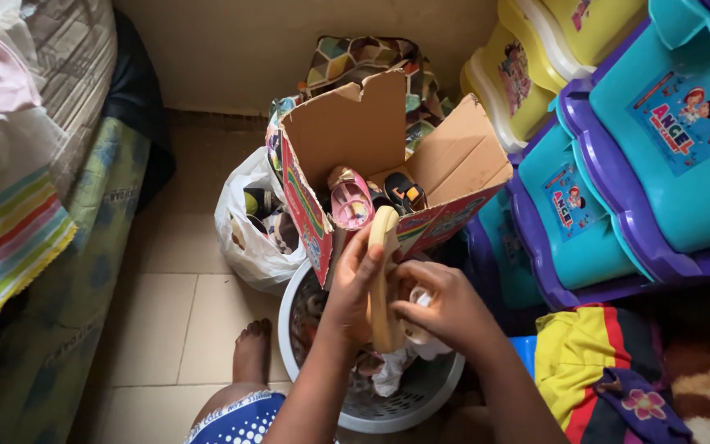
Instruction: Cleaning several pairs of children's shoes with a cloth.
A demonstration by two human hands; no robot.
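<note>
My left hand grips the upper part of a tan shoe, held upright with its sole edge toward me. My right hand pinches the shoe's lower part from the right, fingers curled around it and a bit of white cloth. Both hands hover over a white round plastic basket that holds crumpled cloth. Just beyond the shoe stands an open cardboard box with a pink shoe and a dark shoe inside.
A white plastic bag with more shoes sits left of the box. Teal, purple and yellow plastic bins are stacked at right. A striped cloth lies lower right. A mattress edge lines the left; my bare foot rests on the tiled floor.
</note>
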